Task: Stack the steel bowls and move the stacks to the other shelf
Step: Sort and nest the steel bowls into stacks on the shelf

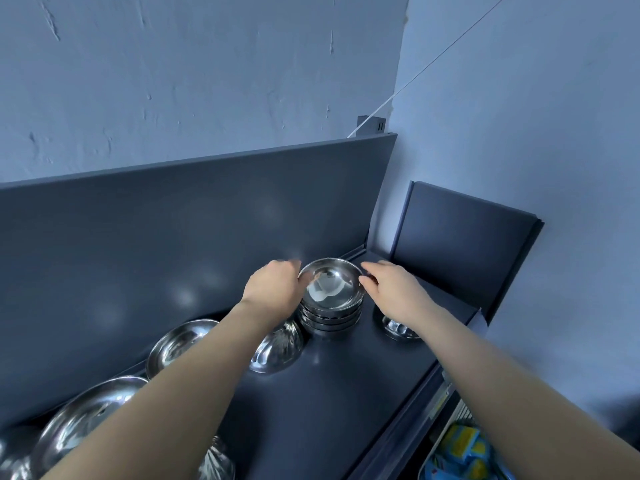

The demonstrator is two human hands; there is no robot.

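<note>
The stack of bowls (330, 306) fills the gap between the left hand (273, 285) and the right hand (391, 289), with the shelf's back wall (173, 237) close behind them. Nearer than the hands, bare shelf (346, 382) lies open, but a small bowl (398, 329) sits under the right wrist.

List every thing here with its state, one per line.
stack of bowls, nested, upright on the shelf.
left hand, at the top bowl's left rim, blurred, grip unclear.
right hand, fingertips at its right rim, grip unclear.
small bowl, upright, alone, right of the stack.
tilted bowl, unstacked, by the back panel.
</note>
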